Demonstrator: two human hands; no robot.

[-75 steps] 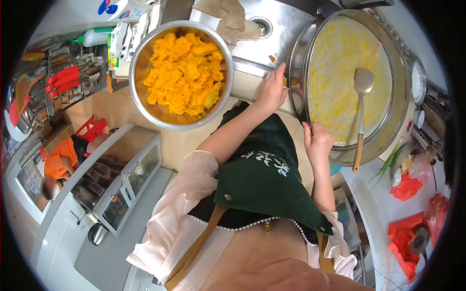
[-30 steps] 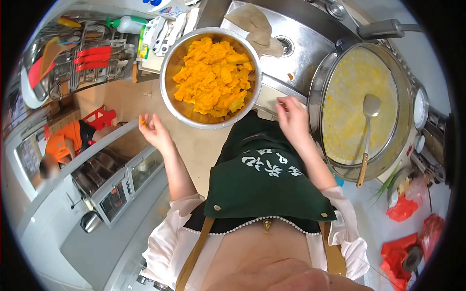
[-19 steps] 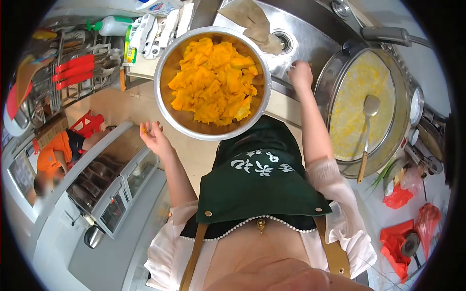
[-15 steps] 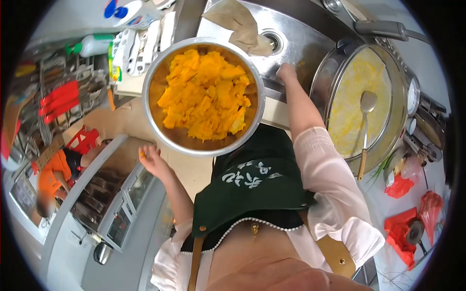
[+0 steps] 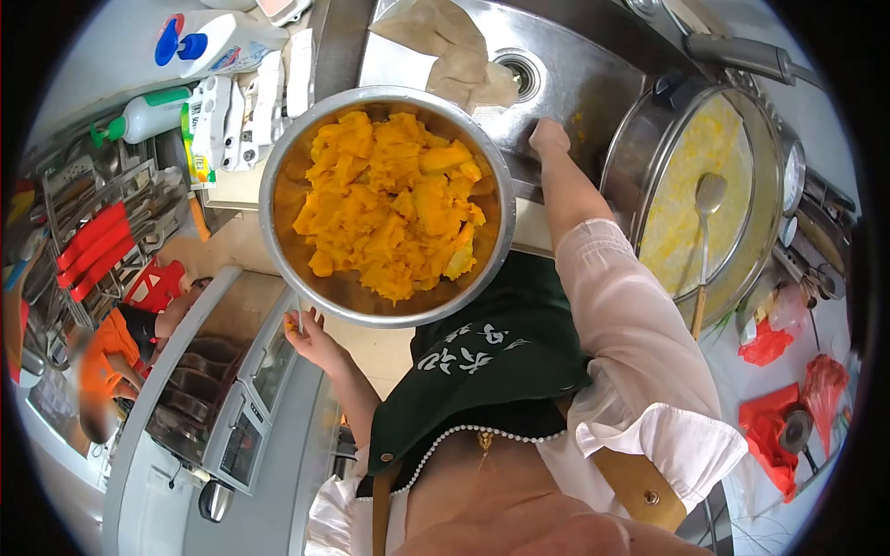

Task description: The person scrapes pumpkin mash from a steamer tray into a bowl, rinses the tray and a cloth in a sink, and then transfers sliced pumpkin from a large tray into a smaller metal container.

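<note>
A large steel bowl (image 5: pixel 505 199) heaped with orange, cooked-looking pumpkin (image 5: pixel 394 199) dominates the middle of the view. My left hand (image 5: pixel 315 338) is just off the bowl's lower left rim, fingers half curled and apart, with orange bits on the fingertips. Over the near side of the steel sink (image 5: pixel 593 69), my right hand (image 5: pixel 549 137) is closed with the knuckles up; its fingertips are hidden beneath it. Beyond the bowl, a tan cloth (image 5: pixel 445 42) is draped in the sink beside the drain (image 5: pixel 521 74).
To the right stands a big round pot (image 5: pixel 623 176) with a yellow-smeared pale cloth (image 5: pixel 681 199) and a wooden-handled spatula (image 5: pixel 710 199). Bottles (image 5: pixel 153 116) and a utensil rack (image 5: pixel 93 241) line the left. Another person in orange (image 5: pixel 109 357) is at the far left.
The bowl appears slightly lower and larger in view. My left hand has shifted down and right in the picture, still by the rim. My right hand stays closed over the sink.
</note>
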